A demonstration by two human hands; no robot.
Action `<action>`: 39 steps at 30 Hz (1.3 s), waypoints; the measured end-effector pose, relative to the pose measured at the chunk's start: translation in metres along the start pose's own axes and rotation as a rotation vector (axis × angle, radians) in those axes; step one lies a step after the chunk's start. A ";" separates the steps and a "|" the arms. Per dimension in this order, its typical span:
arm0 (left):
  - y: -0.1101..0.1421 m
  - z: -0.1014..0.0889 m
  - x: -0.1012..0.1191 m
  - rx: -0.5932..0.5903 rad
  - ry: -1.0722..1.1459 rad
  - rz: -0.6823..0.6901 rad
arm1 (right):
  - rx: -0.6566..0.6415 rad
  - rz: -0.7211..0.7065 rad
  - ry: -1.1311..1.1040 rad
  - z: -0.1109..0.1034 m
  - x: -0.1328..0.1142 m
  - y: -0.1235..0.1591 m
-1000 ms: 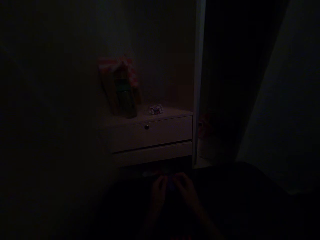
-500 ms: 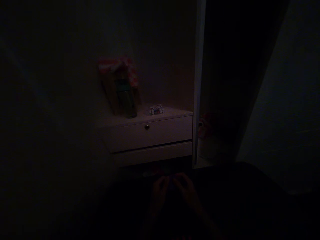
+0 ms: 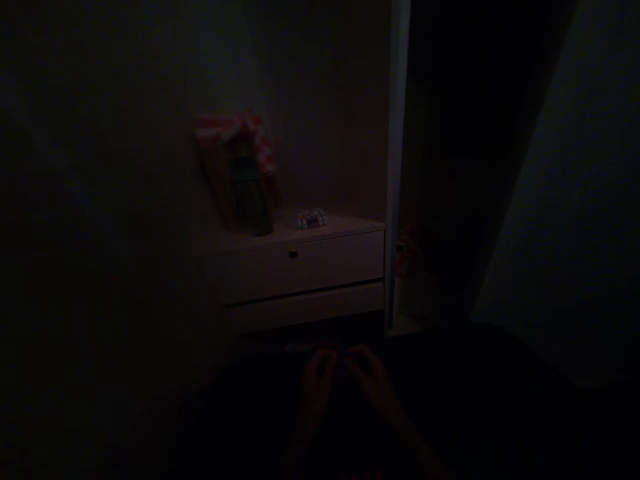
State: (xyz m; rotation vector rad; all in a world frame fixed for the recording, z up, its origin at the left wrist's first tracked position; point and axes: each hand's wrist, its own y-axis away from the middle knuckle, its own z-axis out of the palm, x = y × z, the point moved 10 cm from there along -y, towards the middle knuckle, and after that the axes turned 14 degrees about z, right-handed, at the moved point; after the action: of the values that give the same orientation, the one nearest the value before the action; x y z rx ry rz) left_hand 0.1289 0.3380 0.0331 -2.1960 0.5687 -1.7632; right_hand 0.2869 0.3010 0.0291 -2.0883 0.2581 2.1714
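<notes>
The room is very dark. My left hand (image 3: 317, 387) and my right hand (image 3: 373, 381) are low in the middle, close together with the fingertips nearly touching. The fingers of both curl inward around something small and dark between them, which I cannot make out. Both hands hover in front of a pale drawer unit (image 3: 300, 273).
On the drawer unit stands an orange and red packet (image 3: 239, 175) with a green panel, and a small multicoloured object (image 3: 312, 219) lies to its right. A pale upright panel edge (image 3: 397, 167) rises right of the unit. A reddish item (image 3: 411, 253) sits behind it.
The hands have stayed in the same spot; the fingers have shifted only slightly. The view has barely moved.
</notes>
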 end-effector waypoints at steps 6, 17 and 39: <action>0.002 -0.003 0.008 0.022 -0.032 0.011 | -0.010 0.022 -0.025 0.002 0.004 0.000; -0.001 -0.005 0.005 0.038 -0.028 -0.017 | -0.001 0.013 -0.015 0.001 0.007 -0.002; 0.001 -0.002 0.005 -0.007 -0.044 -0.009 | 0.051 0.016 -0.013 -0.005 0.004 0.000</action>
State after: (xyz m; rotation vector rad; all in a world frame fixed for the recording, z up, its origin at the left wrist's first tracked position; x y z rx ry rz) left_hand 0.1276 0.3346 0.0372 -2.2402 0.5560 -1.7150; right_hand 0.2918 0.3001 0.0252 -2.0521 0.3255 2.1625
